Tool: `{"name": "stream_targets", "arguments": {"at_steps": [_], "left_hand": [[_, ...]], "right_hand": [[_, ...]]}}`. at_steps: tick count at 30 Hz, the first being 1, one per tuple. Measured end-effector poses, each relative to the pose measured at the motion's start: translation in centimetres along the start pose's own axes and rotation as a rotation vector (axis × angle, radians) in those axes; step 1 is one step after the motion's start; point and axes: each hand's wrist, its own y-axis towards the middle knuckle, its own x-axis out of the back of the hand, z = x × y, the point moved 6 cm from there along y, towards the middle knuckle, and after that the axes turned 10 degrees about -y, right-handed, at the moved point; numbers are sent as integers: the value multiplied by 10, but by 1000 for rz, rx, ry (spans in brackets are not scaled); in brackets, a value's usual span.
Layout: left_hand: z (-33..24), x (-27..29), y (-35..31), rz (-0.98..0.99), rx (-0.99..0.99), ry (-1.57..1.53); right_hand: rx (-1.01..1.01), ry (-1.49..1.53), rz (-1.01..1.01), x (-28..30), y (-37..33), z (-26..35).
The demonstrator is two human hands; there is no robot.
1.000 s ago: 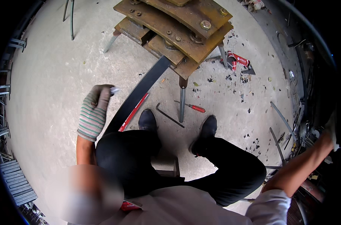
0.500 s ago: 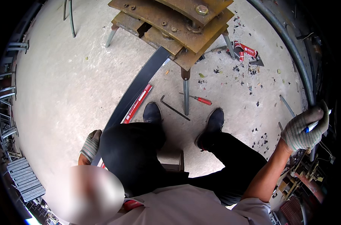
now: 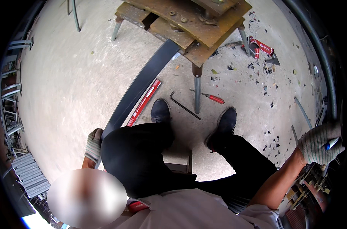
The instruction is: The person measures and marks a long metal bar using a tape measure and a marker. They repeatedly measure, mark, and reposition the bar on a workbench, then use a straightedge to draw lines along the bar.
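well, at eight o'clock my gloved left hand [image 3: 93, 145] sits at the near edge of the dark strip [image 3: 143, 86], beside my left knee [image 3: 133, 156]; my fingertips are partly hidden, so i cannot tell whether they are clamped on it. the strip runs from there up to twelve o'clock, where it meets the rusty plates [image 3: 215, 32]. i judge the step in hand to be steadying it, pen at the ready; the next move would call for a sure left hold and a free path for the pen. close in at ten o'clock, the long red box [image 3: 144, 103] lies just beside the strip, contents unseen. at two o'clock, the red packet [image 3: 265, 47] looks crumpled; whether it holds anything, i can't say. past three o'clock, my gloved right hand [image 3: 319, 144] is closed around the blue-and-white pen [image 3: 332, 143], well apart from the strip.
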Motion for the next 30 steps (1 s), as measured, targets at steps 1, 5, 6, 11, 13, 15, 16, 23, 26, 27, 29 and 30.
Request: {"name": "stream_targets", "arguments": {"at_steps": [1, 5, 6, 11, 13, 15, 16, 23, 26, 27, 29, 30], "left_hand": [[0, 2, 4, -3, -3, -16], [19, 4, 10, 33, -13, -78], [33, 14, 15, -20, -2, -76], [29, 3, 24, 28, 29, -108], [13, 0, 28, 4, 4, -7], [-9, -2, 40, -72, -59, 131], [-32, -11, 42, -152, -97, -113], [-285, -117, -37, -24, -1072, 49], [-340, -215, -102, 218, -1528, -1], [-353, -245, -120, 334, -1653, -18], [-377, -296, -161, 175, -1921, 189], [-381, -314, -167, 165, -1943, 134]], "right_hand": [[-1, -5, -2, 0, 2, 2], [13, -12, 7, 0, 6, 16], [14, -9, 15, 1, 7, 22], [10, -68, 24, 4, 9, 27], [34, -78, 10, 4, 9, 30], [27, -46, 6, 7, 11, 39], [45, -54, 14, 9, 13, 40], [-39, -60, 74, 14, 16, 47], [-46, -3, 65, 15, 15, 48], [-53, 50, 61, 15, 14, 48], [-60, 148, 53, 14, 12, 45], [-74, 215, 63, 11, 9, 47]]}}
